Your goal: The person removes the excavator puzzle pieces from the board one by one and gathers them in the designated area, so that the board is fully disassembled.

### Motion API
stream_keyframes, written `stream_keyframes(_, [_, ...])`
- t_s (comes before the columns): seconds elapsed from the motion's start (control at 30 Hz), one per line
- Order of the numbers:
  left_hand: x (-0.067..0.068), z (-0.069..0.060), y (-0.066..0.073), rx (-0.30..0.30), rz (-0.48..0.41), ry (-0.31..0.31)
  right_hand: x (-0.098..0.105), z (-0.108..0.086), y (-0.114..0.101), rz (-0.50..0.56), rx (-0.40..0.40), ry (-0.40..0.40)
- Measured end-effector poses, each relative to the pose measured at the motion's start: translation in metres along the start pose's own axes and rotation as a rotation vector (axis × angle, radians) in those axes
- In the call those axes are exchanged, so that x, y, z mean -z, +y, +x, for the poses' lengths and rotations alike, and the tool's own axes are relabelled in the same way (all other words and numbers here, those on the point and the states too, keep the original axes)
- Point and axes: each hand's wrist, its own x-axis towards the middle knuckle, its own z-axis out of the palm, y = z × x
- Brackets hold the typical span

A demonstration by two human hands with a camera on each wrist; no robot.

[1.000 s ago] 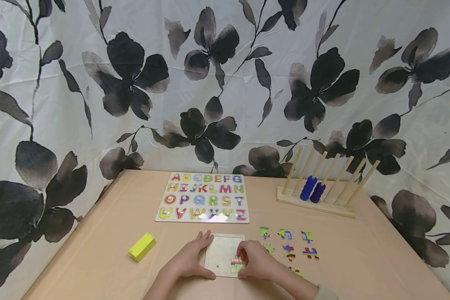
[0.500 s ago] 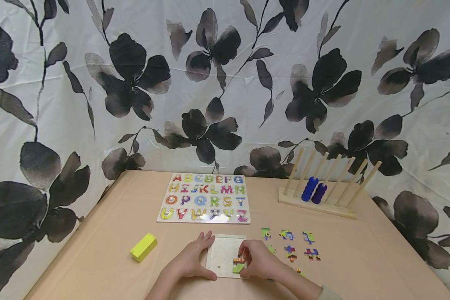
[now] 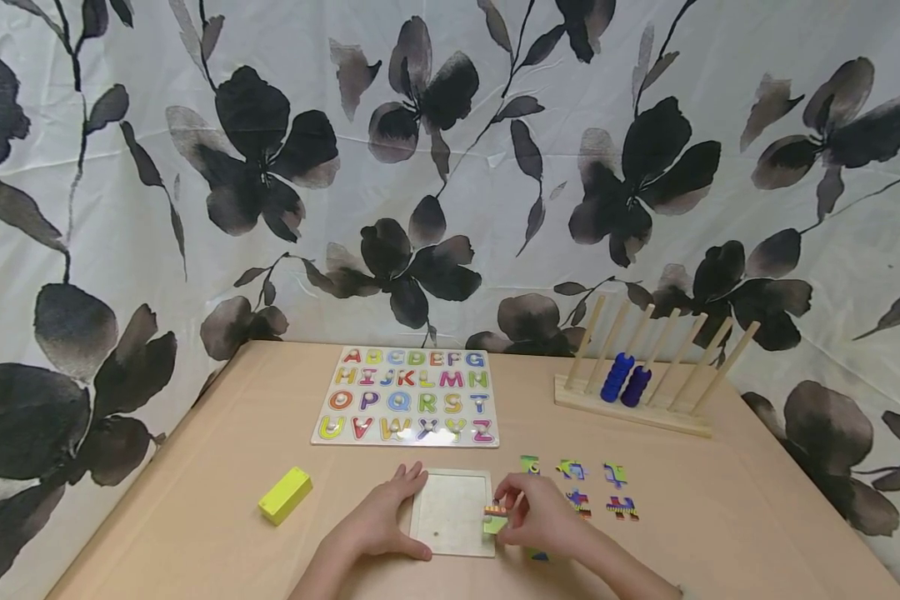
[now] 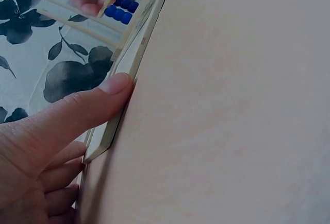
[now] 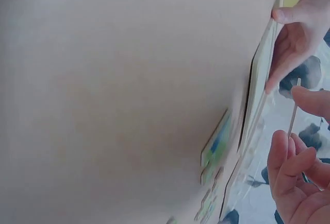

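My left hand (image 3: 386, 518) grips the pale wooden puzzle tray (image 3: 450, 510) along its left side. In the left wrist view, the thumb (image 4: 114, 86) lies on the tray's near edge and the other fingers are by its side. Between thumb and fingers my right hand (image 3: 536, 515) pinches a puzzle piece (image 3: 493, 522), green with a red and yellow pattern, over the tray's right edge. The right wrist view shows that piece (image 5: 294, 108) edge-on, raised off the surface. Several loose puzzle pieces (image 3: 621, 507) lie right of the tray, some partly hidden by the right hand.
Behind the tray lies an alphabet board (image 3: 405, 396) with coloured letters. A wooden peg rack (image 3: 633, 404) with blue and purple beads stands at the back right. A yellow block (image 3: 285, 495) rests to the left. Floral cloth (image 3: 450, 167) hangs behind the table.
My right hand has moved right with the puzzle piece, from the tray's lower right area to its right edge. The left hand stays on the tray.
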Motion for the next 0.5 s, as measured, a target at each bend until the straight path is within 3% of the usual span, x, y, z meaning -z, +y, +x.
stream_keyframes(0.27, [0.000,0.001,-0.001,0.001,0.004,0.000,0.015,-0.017,0.008,-0.012,0.043,0.053])
stream_keyframes(0.5, [0.001,0.001,-0.001,0.014,0.016,-0.001,0.026,-0.028,0.017,-0.064,0.035,0.083])
